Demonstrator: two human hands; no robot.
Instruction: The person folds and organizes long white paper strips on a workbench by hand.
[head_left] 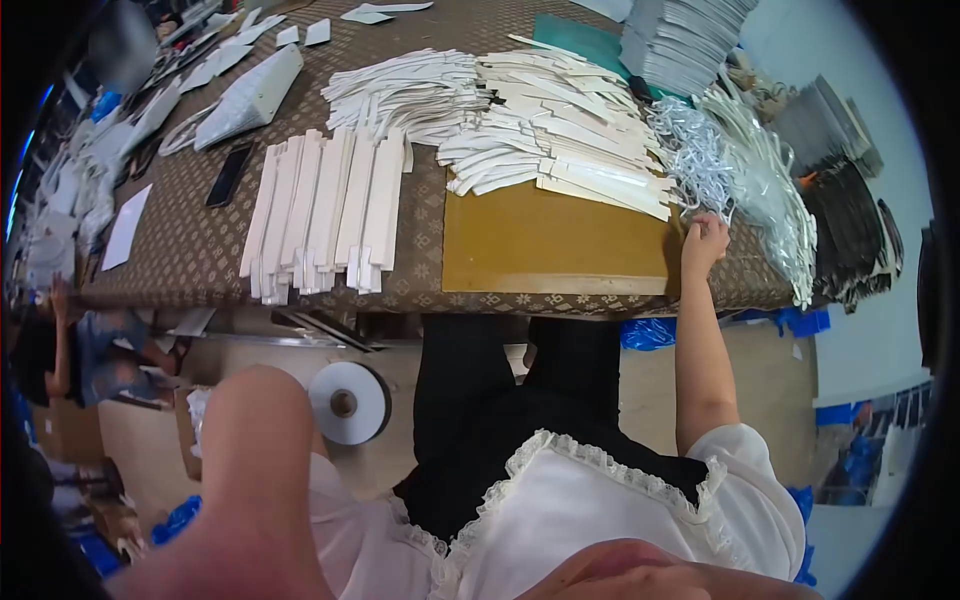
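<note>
The right hand (705,240) is curled narrow, fingertips bunched against the near edge of the tangled bundle of silvery-white cord loops (700,155), which spreads just beyond and to the right of the fingers (whether a strand is actually pinched cannot be told). Just left of the fingers lies the flat mustard-yellow board (555,245), and beyond it the heap of white paper strips (560,130), all on the brown patterned tablecloth (190,255). The left hand is out of view; only its bare forearm (250,460) shows, close to the camera.
</note>
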